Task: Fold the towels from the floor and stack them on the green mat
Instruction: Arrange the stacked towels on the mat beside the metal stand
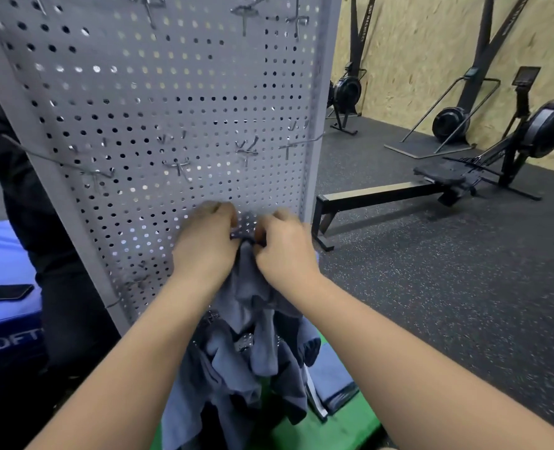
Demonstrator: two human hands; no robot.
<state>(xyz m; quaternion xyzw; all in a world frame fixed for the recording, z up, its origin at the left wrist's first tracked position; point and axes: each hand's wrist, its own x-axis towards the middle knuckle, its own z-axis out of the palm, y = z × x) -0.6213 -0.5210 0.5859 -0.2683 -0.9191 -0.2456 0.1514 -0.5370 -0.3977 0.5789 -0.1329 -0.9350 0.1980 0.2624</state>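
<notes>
A grey-blue towel [253, 345] hangs crumpled in the air in front of me. My left hand [204, 248] and my right hand [285, 251] pinch its top edge close together, knuckles almost touching. Below the towel lies the green mat [327, 430]. On the mat, at the right, sits a folded blue towel [331, 375], partly hidden behind the hanging one.
A tall grey pegboard panel [172, 125] with metal hooks stands right behind my hands. A blue padded box [6, 319] with a phone [6, 292] on it is at the left. Rowing machines [464, 177] stand on the speckled rubber floor [447, 287] at the right.
</notes>
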